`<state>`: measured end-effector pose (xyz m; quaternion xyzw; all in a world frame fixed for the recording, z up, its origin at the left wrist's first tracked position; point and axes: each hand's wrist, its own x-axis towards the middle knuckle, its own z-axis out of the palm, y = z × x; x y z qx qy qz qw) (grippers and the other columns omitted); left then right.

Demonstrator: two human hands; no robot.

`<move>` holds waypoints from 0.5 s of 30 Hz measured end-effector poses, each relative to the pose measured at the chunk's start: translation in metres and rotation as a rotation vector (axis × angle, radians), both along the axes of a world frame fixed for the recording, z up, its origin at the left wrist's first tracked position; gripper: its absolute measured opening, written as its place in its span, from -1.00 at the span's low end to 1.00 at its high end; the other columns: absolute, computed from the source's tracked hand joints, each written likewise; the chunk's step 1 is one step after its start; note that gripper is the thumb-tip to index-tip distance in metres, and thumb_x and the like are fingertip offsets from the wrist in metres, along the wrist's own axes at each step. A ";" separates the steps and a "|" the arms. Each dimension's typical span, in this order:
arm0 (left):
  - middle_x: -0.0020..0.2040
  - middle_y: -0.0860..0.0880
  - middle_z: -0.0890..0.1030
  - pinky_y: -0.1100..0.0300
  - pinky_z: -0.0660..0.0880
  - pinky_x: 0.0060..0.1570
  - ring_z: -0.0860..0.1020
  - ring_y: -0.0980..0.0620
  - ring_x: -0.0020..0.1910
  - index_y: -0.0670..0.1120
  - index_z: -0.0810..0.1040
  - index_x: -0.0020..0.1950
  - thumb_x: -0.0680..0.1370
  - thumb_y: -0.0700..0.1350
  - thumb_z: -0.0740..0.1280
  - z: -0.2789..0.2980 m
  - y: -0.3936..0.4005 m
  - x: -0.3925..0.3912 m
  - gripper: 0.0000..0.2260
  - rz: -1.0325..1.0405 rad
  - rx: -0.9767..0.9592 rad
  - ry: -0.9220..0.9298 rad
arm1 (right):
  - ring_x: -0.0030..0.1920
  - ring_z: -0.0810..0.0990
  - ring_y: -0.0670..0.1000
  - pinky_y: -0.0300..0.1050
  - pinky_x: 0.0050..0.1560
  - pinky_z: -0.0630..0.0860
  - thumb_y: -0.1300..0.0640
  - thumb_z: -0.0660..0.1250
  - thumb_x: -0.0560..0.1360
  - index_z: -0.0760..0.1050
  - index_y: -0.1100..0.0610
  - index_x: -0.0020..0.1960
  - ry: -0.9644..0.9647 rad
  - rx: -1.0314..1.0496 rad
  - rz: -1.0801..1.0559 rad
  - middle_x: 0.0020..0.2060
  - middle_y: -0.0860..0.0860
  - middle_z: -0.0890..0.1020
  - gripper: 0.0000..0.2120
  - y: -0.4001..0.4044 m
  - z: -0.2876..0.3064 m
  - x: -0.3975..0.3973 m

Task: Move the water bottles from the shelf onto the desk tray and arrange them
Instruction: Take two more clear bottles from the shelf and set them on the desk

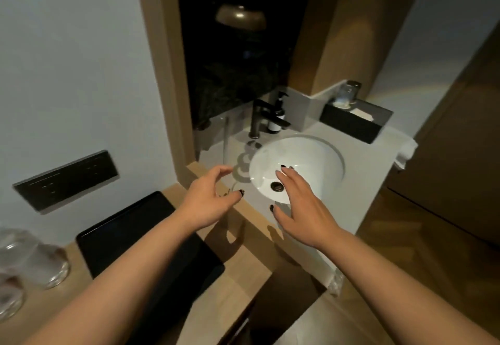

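both hands empty, fingers spread: left hand [208, 200] and right hand [303, 206]; black tray [113, 239] lies flat on the desk [243, 279] under the left forearm, its long axis running away toward the left hand

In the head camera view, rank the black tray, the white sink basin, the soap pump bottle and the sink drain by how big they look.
1. black tray, though nearness to the camera inflates it
2. white sink basin, close behind, so the top two are unsure
3. soap pump bottle
4. sink drain
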<state>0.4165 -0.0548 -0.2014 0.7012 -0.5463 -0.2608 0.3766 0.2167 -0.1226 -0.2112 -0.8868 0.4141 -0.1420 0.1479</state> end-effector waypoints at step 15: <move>0.46 0.04 0.33 0.14 0.43 0.14 0.52 0.02 0.05 0.05 0.20 0.45 0.47 0.02 0.38 0.017 -0.078 -0.235 -0.40 -0.160 0.017 -0.164 | 0.55 -0.08 0.02 -0.02 0.50 0.11 -0.03 0.26 0.54 -0.06 0.10 0.55 0.135 0.127 -0.228 0.55 0.01 0.03 -0.27 -0.047 0.021 -0.269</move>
